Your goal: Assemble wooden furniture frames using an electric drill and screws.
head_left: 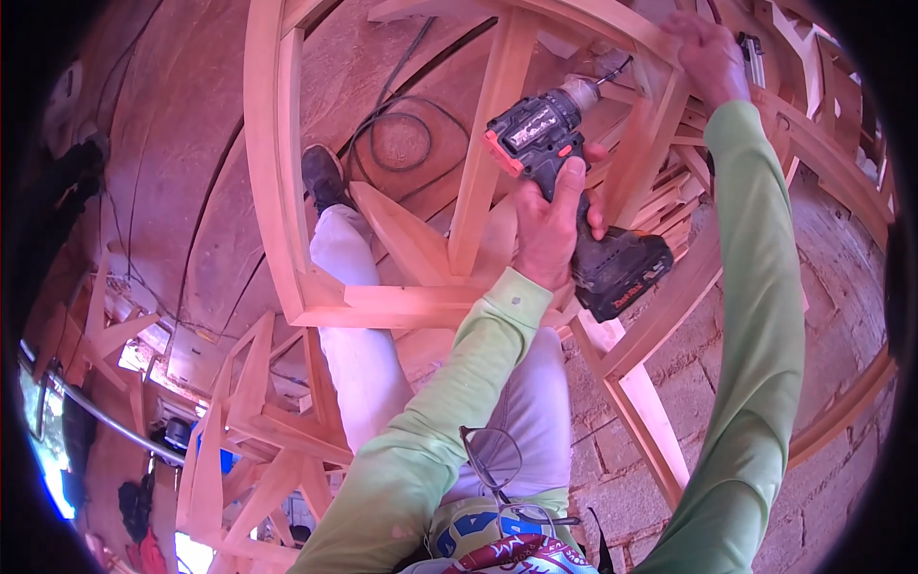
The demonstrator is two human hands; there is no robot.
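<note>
Black cordless drill point(540, 126): your left fingers point(571, 182) wrap its handle, likely for aim; right fingers point(696, 36) near wooden frame point(623, 26), grasp unclear.

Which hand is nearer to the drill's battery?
Left. The left hand grips the drill, close to the battery; the right hand is farther off, by a wooden rail.

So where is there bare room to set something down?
The widest patch is brown floor, left of the wooden frame; dark lines cross it. A smaller patch of blockwork shows left of the right sleeve. Crowded: around the drill in the left hand, near wood strips, and lower left, among jumbled wooden pieces.
</note>
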